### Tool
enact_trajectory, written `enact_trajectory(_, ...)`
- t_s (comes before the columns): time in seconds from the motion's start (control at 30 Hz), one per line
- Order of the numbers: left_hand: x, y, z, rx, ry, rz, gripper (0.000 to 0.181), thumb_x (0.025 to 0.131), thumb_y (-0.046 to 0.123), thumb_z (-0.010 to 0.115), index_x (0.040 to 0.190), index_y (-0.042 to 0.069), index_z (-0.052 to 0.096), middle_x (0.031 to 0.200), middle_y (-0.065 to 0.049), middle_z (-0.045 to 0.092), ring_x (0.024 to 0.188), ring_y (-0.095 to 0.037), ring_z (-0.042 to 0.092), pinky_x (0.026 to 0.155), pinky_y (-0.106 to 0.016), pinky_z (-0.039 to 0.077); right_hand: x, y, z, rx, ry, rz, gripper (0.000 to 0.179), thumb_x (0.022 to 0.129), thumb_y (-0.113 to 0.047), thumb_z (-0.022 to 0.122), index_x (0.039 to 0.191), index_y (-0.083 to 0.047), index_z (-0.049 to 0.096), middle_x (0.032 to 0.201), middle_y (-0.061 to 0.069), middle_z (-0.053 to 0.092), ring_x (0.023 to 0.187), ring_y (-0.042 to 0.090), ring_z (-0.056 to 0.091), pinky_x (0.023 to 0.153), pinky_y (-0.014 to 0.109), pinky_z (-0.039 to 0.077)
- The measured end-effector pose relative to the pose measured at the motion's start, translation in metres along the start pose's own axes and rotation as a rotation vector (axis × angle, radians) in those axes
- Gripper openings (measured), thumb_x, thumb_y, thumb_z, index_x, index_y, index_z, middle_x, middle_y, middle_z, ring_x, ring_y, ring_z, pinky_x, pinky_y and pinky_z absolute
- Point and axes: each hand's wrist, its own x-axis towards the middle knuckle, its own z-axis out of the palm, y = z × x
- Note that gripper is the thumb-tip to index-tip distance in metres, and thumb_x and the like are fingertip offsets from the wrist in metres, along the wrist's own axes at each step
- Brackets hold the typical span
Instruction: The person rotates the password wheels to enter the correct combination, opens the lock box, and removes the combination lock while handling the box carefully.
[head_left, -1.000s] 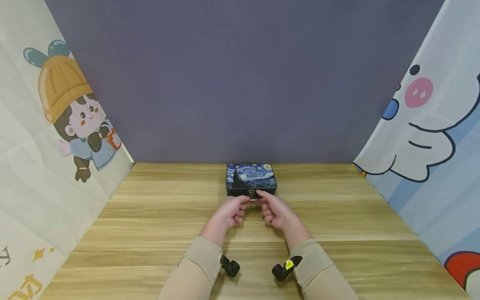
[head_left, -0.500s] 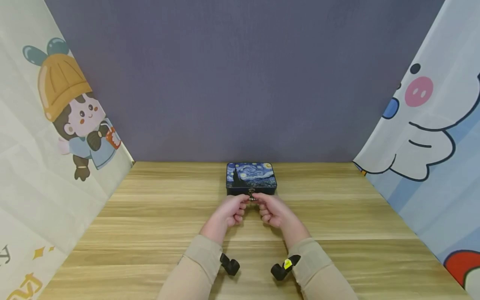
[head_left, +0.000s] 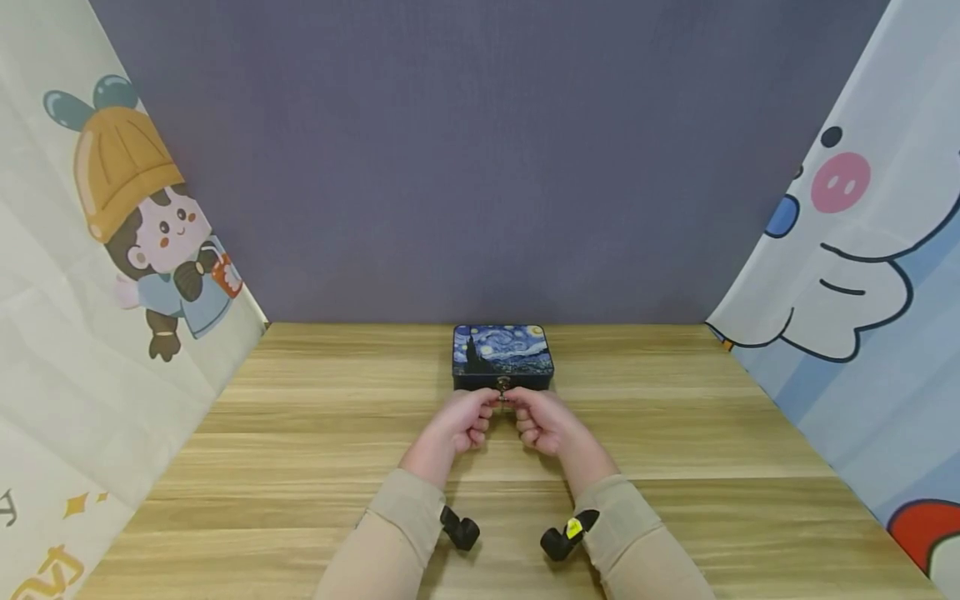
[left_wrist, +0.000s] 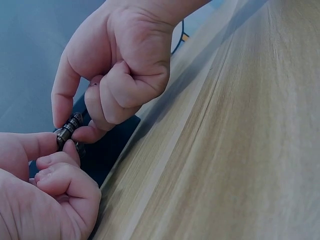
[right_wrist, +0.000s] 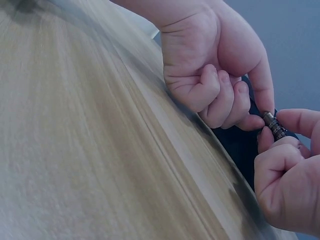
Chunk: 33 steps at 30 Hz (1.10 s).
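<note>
A small tin box (head_left: 502, 350) with a swirling blue night-sky painting on its lid stands closed at the table's far edge. At its front clasp is a small bronze-coloured combination padlock (left_wrist: 70, 127) with ridged number dials. My left hand (head_left: 461, 421) pinches the padlock's smooth end between thumb and index finger. From the other side, the thumb and index finger of my right hand (head_left: 547, 421) pinch the dial end (right_wrist: 276, 128). The other fingers of both hands are curled in. Fingertips cover part of the padlock, and its digits are too small to read.
The wooden table (head_left: 337, 467) stretches out around the box. Behind it rises a grey-purple panel (head_left: 480, 167). Cartoon-printed cloths hang on the left (head_left: 45, 333) and right (head_left: 900, 375). A small black camera sits on each wrist.
My right thumb and index finger have come down from beside the clasp and slid slightly left along the padlock. The left hand has hardly moved, and the box stays in place.
</note>
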Motion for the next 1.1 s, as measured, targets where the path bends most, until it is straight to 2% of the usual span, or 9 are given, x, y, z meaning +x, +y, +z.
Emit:
enact_trajectory(0.33, -0.0026, 0.0019, 0.0007, 0.007, 0.001, 0.001, 0.022, 0.098, 0.022, 0.06, 0.099, 0.0, 0.058, 0.06, 0.008, 0.029, 0.047, -0.004, 0.023, 0.043, -0.018, 0.019, -0.0015, 0.0005, 0.0007, -0.009, 0.015, -0.008, 0.019, 0.096, -0.016, 0.062, 0.078, -0.009, 0.06, 0.055, -0.011, 0.029, 0.043, -0.001, 0.025, 0.038, 0.014, 0.02)
enact_trajectory(0.67, -0.0018, -0.0002, 0.0021, 0.031, 0.014, 0.019, 0.019, 0.098, 0.021, 0.06, 0.091, 0.004, 0.058, 0.059, 0.008, 0.03, 0.047, -0.005, 0.022, 0.043, -0.019, 0.02, -0.0016, 0.0021, 0.0008, -0.013, 0.033, -0.018, 0.025, 0.094, -0.018, 0.064, 0.071, -0.011, 0.054, 0.054, -0.01, 0.029, 0.043, 0.0, 0.024, 0.038, 0.015, 0.02)
enact_trajectory(1.1, -0.0039, 0.0006, 0.0027, 0.048, 0.022, 0.027, 0.02, 0.098, 0.022, 0.06, 0.087, 0.006, 0.057, 0.06, 0.007, 0.03, 0.047, -0.005, 0.022, 0.043, -0.019, 0.02, -0.0033, 0.0018, 0.002, -0.022, 0.044, -0.013, 0.023, 0.094, -0.021, 0.064, 0.079, -0.007, 0.054, 0.054, -0.01, 0.03, 0.042, 0.001, 0.024, 0.038, 0.015, 0.019)
